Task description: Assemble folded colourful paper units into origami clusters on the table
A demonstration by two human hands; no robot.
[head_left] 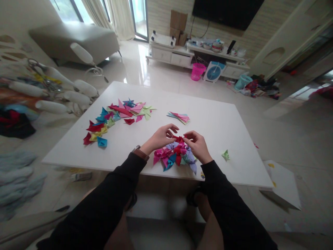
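Between my two hands is a small red folded-paper piece, held just above a heap of colourful origami pieces. My left hand pinches its left end between thumb and fingers, the other fingers curled loosely. At the piece's right end, my right hand closes thumb and fingertips on it. The heap, in pink, red, blue and lilac, lies near the table's front edge, partly hidden behind my right hand. Beyond my hands rests a fanned stack of folded paper strips.
On the left of the white table spreads a group of folded paper boats and other shapes. A single green folded piece lies to the right. A lamp with several white shades stands close to the table's left edge.
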